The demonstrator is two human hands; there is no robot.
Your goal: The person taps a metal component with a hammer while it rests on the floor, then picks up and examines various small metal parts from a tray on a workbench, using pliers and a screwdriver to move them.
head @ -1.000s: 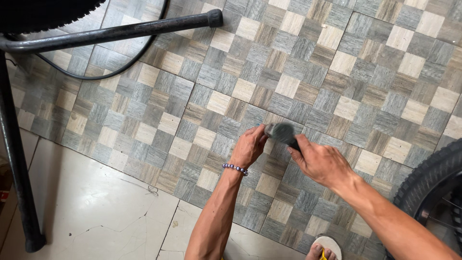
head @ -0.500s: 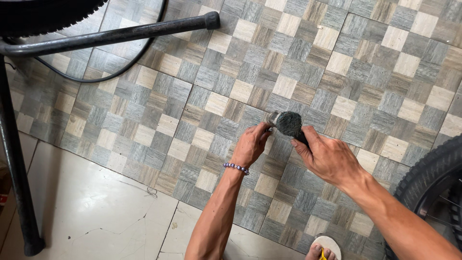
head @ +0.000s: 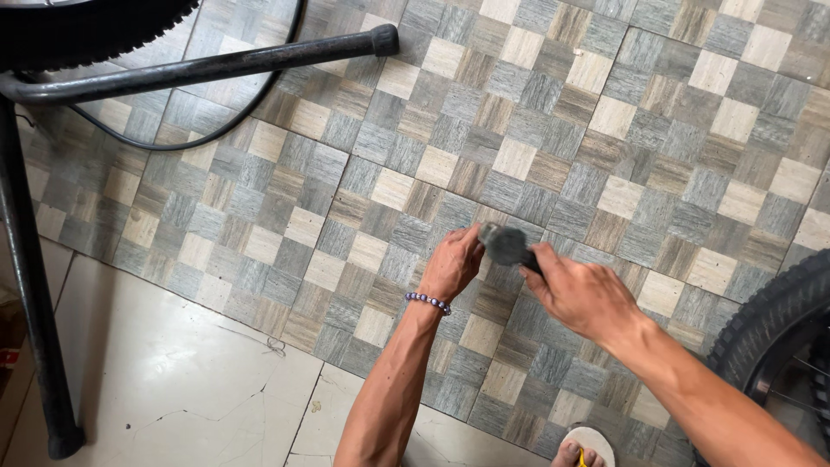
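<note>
My right hand (head: 584, 294) grips the handle of a dark-headed hammer (head: 505, 244), whose head is low over the checkered floor mat (head: 536, 130) and blurred. My left hand (head: 452, 262) sits just left of the hammer head, fingers pinched down against the mat on something too small to see. A beaded bracelet (head: 427, 301) circles my left wrist. Both forearms reach in from the bottom edge.
A black metal stand (head: 207, 67) crosses the upper left, with a leg (head: 35, 285) down the left side and a black cable (head: 216, 130) looping below. A knobby tyre (head: 86, 30) sits top left, another tyre (head: 769, 320) at right. My sandalled foot (head: 584, 448) shows at the bottom.
The hammer rose slightly half a second ago and has now come down toward the spot beside my left fingers. My left hand stayed in place.
</note>
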